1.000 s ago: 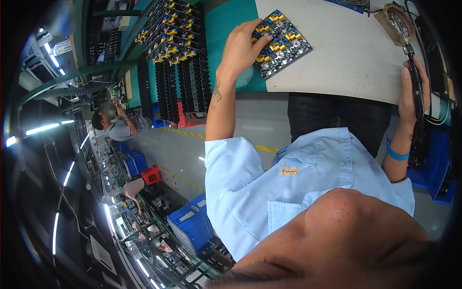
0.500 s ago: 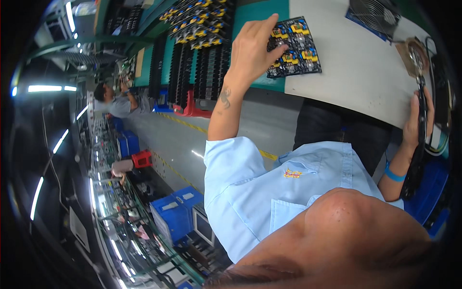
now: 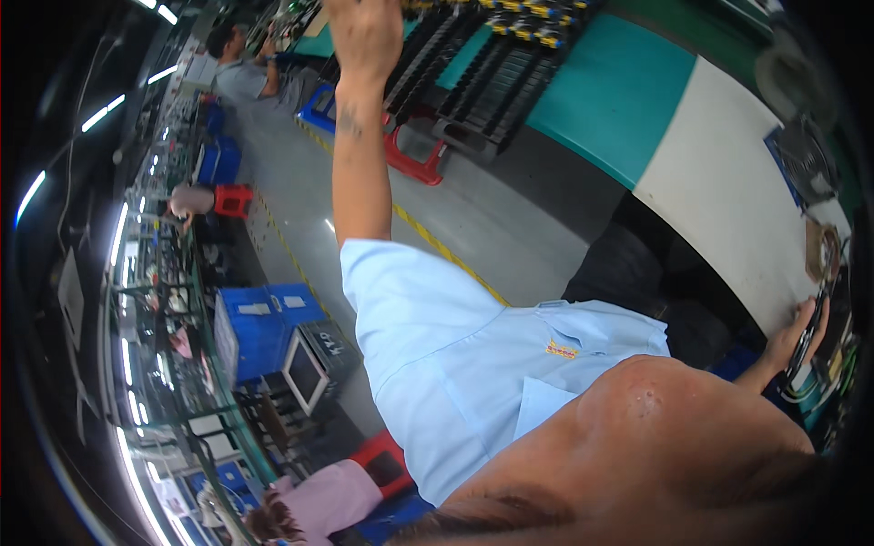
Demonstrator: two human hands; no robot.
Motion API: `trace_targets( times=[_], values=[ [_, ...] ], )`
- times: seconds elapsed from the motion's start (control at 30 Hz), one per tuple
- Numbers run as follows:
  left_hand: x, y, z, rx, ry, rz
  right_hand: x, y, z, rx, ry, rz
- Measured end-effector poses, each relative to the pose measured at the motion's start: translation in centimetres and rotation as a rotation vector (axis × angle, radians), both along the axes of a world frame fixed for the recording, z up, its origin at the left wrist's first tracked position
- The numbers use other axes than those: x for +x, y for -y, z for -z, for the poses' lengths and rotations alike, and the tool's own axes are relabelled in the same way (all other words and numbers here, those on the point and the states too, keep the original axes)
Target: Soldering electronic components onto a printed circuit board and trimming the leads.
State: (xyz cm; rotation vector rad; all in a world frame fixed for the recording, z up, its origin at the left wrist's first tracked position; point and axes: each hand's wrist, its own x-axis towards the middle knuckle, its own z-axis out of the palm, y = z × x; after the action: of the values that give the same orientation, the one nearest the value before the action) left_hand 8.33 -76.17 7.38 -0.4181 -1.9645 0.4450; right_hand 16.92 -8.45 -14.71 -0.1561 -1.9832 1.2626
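Note:
My left hand (image 3: 366,36) reaches out at the far left, over the racks, its fingers cut off by the top edge, so whether it holds anything is hidden. Beside it run black slotted racks (image 3: 496,86). Circuit boards (image 3: 533,23) with yellow and blue parts stand in a row at their far end. At the right edge of the bench, my right hand (image 3: 794,338) is closed around a black-handled soldering iron (image 3: 808,335). The iron's slim end points toward a brown ring-shaped piece (image 3: 824,253).
The bench has a green mat (image 3: 619,109) and a white surface (image 3: 719,173). A small fan (image 3: 806,159) stands at its far right. Red stools (image 3: 414,155), blue bins (image 3: 264,318) and a person in grey (image 3: 250,77) are to the left; a person in pink (image 3: 328,500) sits lower left.
My left hand has moved left from the circuit board panel on the bench to the racks. That panel no longer shows on the bench. The view has turned; my right hand still grips the iron.

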Motion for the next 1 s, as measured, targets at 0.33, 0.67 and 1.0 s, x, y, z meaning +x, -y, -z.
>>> trace_targets(
  times=[0.33, 0.67, 1.0],
  values=[
    [-8.2, 4.3, 2.7, 0.354, 0.301, -0.007, -0.3, 0.9, -1.9, 0.081, 0.041, 0.093],
    [-16.7, 7.9, 8.2, 0.186, 0.172, 0.058, -0.8, 0.5, -1.0, 0.087, 0.06, 0.057],
    [-18.7, 8.3, 9.6, 0.364, 0.447, 0.022, -0.5, 0.7, -1.6, 0.101, 0.106, 0.058]
  ],
)
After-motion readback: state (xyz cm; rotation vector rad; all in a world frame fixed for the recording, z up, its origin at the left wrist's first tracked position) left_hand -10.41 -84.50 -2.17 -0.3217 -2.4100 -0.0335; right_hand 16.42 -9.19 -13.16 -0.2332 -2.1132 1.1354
